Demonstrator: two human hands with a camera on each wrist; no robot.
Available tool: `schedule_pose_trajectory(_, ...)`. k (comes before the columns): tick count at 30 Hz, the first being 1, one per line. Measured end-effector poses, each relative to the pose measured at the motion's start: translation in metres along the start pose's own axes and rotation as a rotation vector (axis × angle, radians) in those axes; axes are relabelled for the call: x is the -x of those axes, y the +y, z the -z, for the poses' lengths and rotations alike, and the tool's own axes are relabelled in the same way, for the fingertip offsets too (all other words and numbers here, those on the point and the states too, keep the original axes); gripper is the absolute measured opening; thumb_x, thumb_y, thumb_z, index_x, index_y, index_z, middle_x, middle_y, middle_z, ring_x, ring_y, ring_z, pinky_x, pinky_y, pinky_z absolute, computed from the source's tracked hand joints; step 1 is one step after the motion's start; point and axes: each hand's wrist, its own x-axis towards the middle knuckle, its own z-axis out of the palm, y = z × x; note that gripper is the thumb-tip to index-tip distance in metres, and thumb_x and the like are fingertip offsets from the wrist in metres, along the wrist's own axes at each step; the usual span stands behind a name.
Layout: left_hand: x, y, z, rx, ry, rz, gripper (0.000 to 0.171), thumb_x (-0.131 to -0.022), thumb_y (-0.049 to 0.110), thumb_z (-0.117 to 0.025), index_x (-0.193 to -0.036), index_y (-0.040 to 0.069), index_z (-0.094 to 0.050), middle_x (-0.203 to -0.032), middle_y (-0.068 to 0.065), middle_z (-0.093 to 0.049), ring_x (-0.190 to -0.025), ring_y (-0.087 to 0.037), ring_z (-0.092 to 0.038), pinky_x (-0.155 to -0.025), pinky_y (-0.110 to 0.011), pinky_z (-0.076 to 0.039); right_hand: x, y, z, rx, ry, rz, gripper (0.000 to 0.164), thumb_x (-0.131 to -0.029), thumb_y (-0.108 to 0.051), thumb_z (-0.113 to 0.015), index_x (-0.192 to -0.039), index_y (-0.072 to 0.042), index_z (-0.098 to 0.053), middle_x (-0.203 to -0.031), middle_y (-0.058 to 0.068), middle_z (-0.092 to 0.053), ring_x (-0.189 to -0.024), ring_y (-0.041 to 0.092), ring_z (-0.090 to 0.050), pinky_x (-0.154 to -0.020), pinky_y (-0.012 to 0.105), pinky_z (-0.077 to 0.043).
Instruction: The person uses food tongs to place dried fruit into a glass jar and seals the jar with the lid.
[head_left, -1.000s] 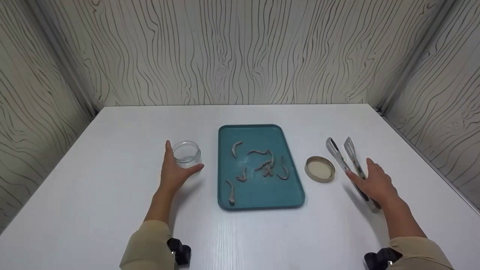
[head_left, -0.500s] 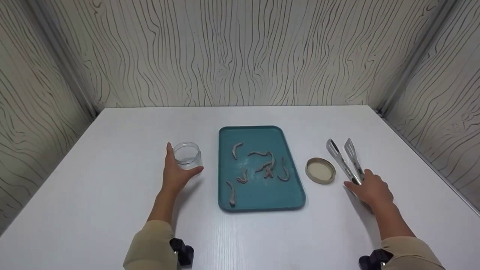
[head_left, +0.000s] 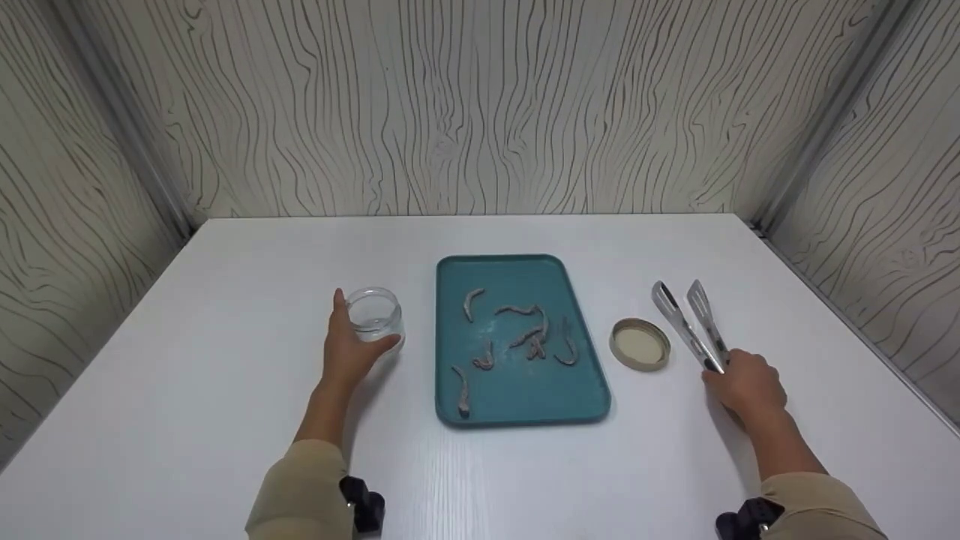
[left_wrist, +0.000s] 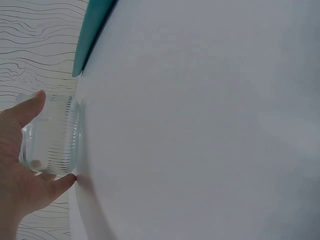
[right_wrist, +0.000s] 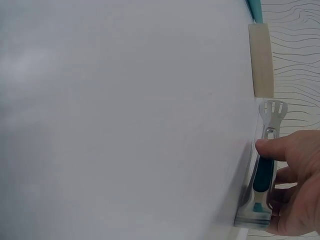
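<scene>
My left hand [head_left: 348,355] curves round a clear glass jar [head_left: 379,321] standing upright on the white table, left of the tray. In the left wrist view the thumb lies across the jar [left_wrist: 59,137] and the other fingers are at its opposite side. My right hand [head_left: 750,384] grips metal tongs [head_left: 684,324] by the handles, their slotted tips spread apart and pointing away. The right wrist view shows a dark grip patch [right_wrist: 263,175] on the tongs under the thumb. Several thin, greyish-brown, curled pieces [head_left: 541,322] lie on the teal tray [head_left: 525,397].
Between tray and tongs lies a round beige lid [head_left: 640,344], its inside facing up. The white table [head_left: 300,247] ends at wood-grain panels [head_left: 450,112] behind and at both sides. A black wrist camera [head_left: 363,506] sits on each sleeve.
My right hand has come down onto the tongs and its fingers have gone round the handles. My left thumb has drawn in toward the jar's side. The tray and lid stay put.
</scene>
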Motion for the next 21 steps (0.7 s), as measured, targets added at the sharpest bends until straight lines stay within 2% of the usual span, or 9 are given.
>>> schedule_pose_trajectory(8,-0.0001,-0.0005,-0.0005,-0.031,0.005,0.01,0.1,-0.066,0.024,-0.074,-0.138,0.006,-0.007,-0.139,-0.017,-0.018,-0.126,-0.031,-0.017,-0.1,-0.044,-0.018,0.0021,-0.0009,0.0002,-0.016,-0.006,-0.033,0.016,-0.079,-0.011,-0.047,-0.075,0.004,-0.045,-0.06,0.011,-0.049,-0.054,0.023,-0.048,-0.042,0.031,-0.039)
schedule_pose_trajectory(21,0.0013,-0.0012,0.0023,-0.02,-0.002,-0.005,0.095,-0.067,0.024,-0.073,-0.137,0.006,-0.011,-0.139,-0.017,-0.019,-0.126,-0.031,-0.016,-0.1,-0.044,-0.017,-0.0012,0.0017,0.0014,-0.056,0.049,0.007,0.013,-0.079,-0.006,-0.046,-0.078,0.007,-0.046,-0.062,0.011,-0.048,-0.055,0.023,-0.047,-0.044,0.032,-0.039)
